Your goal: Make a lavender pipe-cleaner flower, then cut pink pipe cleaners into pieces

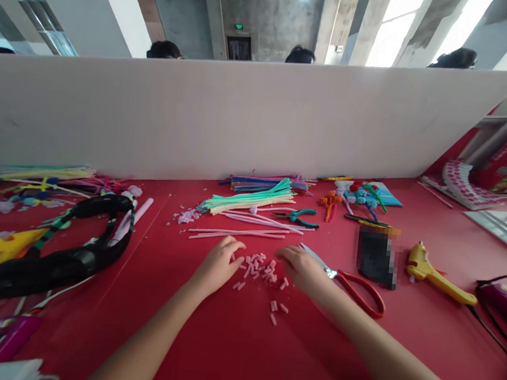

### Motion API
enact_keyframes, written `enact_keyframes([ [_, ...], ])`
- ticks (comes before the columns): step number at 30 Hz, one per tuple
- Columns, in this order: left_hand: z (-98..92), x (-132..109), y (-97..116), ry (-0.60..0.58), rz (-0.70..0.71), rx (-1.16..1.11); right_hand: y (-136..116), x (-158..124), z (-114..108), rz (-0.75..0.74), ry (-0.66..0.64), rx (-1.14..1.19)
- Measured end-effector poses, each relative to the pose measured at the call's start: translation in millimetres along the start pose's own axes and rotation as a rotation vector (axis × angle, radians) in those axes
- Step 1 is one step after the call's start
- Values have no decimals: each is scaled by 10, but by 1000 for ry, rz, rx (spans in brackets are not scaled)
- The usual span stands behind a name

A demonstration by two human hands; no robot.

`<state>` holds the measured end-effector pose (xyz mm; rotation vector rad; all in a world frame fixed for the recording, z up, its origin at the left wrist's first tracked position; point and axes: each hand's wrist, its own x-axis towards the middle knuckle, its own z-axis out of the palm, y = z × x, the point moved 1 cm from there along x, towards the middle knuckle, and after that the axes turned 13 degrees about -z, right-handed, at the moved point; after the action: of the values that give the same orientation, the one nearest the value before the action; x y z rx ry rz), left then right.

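Note:
Both my hands rest on a red table point(229, 349), on either side of a small heap of short pink cut pieces point(260, 269). My left hand point(219, 265) lies palm down with fingers curled toward the heap's left edge. My right hand point(297, 267) lies palm down too, its fingers bent at the heap's right edge. What, if anything, either hand pinches is hidden. Red-handled scissors point(352, 286) lie just right of my right hand. Long pink pipe cleaners point(240, 232) lie beyond the heap.
A bundle of coloured pipe cleaners point(252, 199) and green pliers point(298, 217) lie farther back. A yellow glue gun point(433, 274) sits at right, and a black headband shape point(72, 250) at left. A white partition point(242, 117) closes the back; other people's heads show above it.

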<state>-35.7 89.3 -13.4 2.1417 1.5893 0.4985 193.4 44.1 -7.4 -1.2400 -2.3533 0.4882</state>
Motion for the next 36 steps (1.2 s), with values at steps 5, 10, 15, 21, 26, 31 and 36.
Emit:
enact_keyframes([
  [5, 60, -189, -13, -45, -31, -35, -38, -423, 15, 151, -52, 32],
  [10, 218, 21, 211, -104, 18, -111, -303, -318, 184, 129, -44, 88],
  [15, 257, 104, 359, -144, 58, -190, -198, -102, 80, 132, 25, 80],
  [21, 367, 40, 360, -209, 46, -309, -156, -32, 169, 112, -34, 71],
  [26, 196, -270, 232, -264, 4, -357, -305, -353, -15, 89, -81, 119],
  [31, 189, -343, 214, -224, -15, -349, -330, -481, 73, 210, -133, 85],
  [36, 252, -370, 338, -279, 35, -335, -553, -175, 265, 184, -132, 66],
])
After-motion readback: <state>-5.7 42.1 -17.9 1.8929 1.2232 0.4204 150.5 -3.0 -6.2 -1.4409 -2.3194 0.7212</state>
